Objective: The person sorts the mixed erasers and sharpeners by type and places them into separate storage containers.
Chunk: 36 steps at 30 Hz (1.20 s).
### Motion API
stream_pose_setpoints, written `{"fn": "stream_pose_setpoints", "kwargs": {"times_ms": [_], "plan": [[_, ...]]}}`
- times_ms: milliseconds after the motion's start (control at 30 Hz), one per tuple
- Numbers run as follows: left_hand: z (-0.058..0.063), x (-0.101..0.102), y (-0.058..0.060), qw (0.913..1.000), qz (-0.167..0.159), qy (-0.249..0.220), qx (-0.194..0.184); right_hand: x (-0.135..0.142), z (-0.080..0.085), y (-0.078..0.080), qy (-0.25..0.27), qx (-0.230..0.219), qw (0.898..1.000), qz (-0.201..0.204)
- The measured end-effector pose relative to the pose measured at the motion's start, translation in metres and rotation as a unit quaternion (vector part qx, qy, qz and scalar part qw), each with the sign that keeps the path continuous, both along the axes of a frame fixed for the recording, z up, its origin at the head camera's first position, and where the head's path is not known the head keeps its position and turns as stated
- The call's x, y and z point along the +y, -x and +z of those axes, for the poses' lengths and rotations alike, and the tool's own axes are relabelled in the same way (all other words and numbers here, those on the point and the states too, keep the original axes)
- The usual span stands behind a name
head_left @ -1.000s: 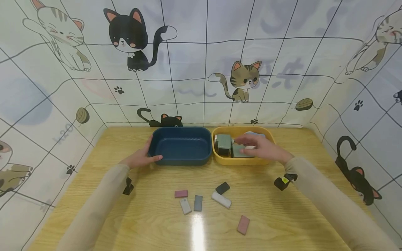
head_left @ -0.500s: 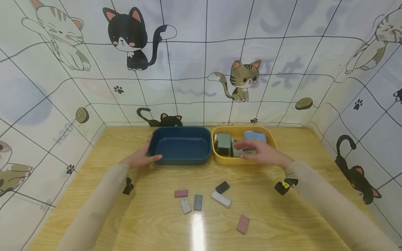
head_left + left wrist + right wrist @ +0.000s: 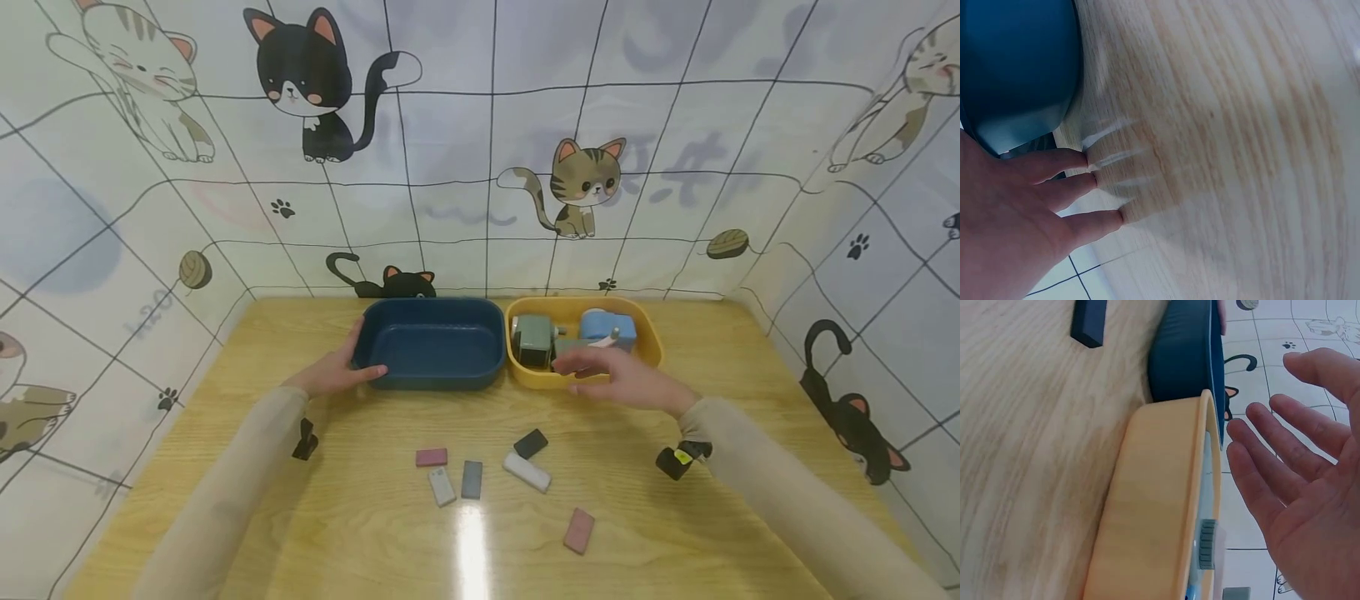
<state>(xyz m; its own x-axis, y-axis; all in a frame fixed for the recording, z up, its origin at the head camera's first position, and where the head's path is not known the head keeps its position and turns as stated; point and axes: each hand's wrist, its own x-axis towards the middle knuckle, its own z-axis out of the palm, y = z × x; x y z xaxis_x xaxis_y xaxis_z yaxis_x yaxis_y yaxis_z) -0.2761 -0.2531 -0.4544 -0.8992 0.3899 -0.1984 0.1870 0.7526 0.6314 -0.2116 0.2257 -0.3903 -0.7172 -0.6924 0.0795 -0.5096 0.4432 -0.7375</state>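
At the left end of a dark blue bin (image 3: 441, 384), my left hand (image 3: 327, 374) lies against the wall, thumb at the front corner. In the left wrist view its straight fingers (image 3: 1094, 226) touch the tabletop beside the bin. My right hand (image 3: 626, 379) hovers over the front rim of a yellow bin (image 3: 536, 381), fingers loosely extended and holding nothing. Inside that bin are a grey-green blocky item (image 3: 534, 336), a light blue item (image 3: 609, 326) and a pale piece with a green tip (image 3: 604, 340). The hand partly covers the contents.
Several small blocks lie on the wooden table: two pink blocks (image 3: 431, 457), a white block (image 3: 442, 486), a grey block (image 3: 472, 480), a black block (image 3: 531, 443) and a longer white piece (image 3: 527, 472). A cat-patterned wall (image 3: 450, 200) stands behind the bins.
My right hand has drawn back toward the front of the yellow bin, uncovering the light blue item and the green-tipped piece. The left hand keeps its place at the blue bin.
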Motion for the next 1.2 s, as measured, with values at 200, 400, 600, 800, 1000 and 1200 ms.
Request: {"fn": "stream_pose_setpoints", "kwargs": {"times_ms": [200, 400, 600, 800, 1000, 1200], "plan": [[-0.001, 0.000, 0.000, 1.0000, 0.001, -0.002, -0.004, -0.001, -0.011, -0.004, 0.004, -0.017, 1.000, 0.021], [0.002, 0.001, -0.001, 1.0000, 0.001, 0.000, -0.001, -0.007, -0.026, -0.008, -0.002, -0.035, 0.998, 0.043], [0.005, 0.003, -0.003, 1.0000, -0.002, -0.001, 0.003, -0.015, -0.042, -0.012, 0.000, -0.051, 0.997, 0.057], [0.004, 0.002, -0.002, 1.0000, -0.002, 0.002, 0.004, -0.021, -0.054, -0.014, -0.004, -0.052, 0.997, 0.061], [0.002, 0.001, -0.001, 1.0000, -0.002, 0.005, -0.001, -0.028, -0.057, -0.016, -0.005, -0.054, 0.997, 0.058], [0.003, 0.001, -0.001, 1.0000, 0.000, -0.003, -0.003, -0.035, -0.061, -0.016, -0.009, -0.054, 0.997, 0.054]]}}
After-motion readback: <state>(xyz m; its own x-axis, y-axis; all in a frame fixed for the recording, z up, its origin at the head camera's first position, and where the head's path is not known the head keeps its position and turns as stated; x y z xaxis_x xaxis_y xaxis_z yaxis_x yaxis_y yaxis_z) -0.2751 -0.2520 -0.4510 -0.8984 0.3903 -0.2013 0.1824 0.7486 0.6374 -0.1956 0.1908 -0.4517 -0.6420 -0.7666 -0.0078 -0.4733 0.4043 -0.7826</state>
